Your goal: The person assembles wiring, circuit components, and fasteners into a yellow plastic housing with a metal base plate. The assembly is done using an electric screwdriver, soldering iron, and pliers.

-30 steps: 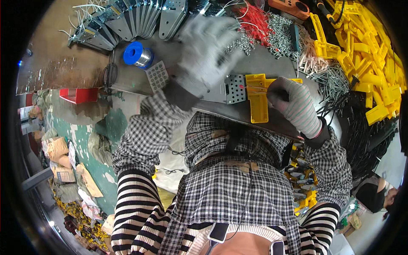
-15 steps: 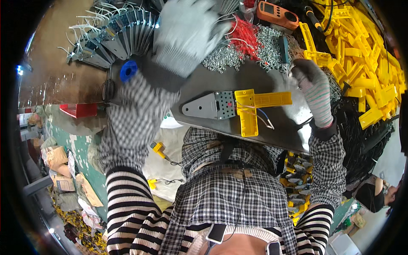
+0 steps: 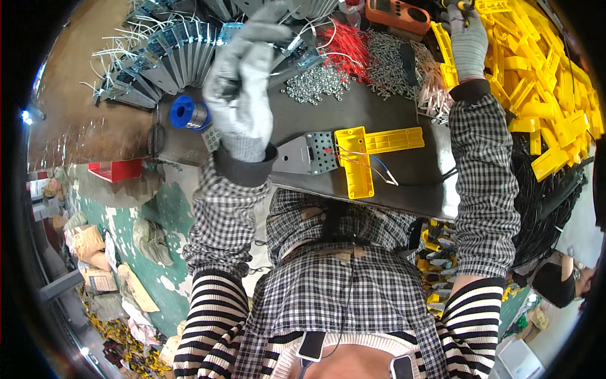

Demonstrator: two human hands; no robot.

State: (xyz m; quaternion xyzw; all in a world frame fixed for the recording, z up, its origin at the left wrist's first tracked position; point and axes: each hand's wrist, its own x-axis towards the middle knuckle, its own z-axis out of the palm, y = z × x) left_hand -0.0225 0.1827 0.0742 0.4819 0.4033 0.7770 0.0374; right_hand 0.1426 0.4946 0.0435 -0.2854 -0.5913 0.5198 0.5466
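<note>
An assembly workshop is indicated by a dark workbench (image 3: pixel 379 114), where small metal fasteners (image 3: pixel 314 86), red pieces (image 3: pixel 346 50) and yellow plastic parts (image 3: pixel 536 82) are heaped. Wired metal plates (image 3: pixel 170 66) are fanned out near a blue spool (image 3: pixel 182 112) of silvery wire, and pale patches are seen in the green floor (image 3: pixel 180 202).

No words, labels, numbers or signs were legible on any of the things in view.
</note>
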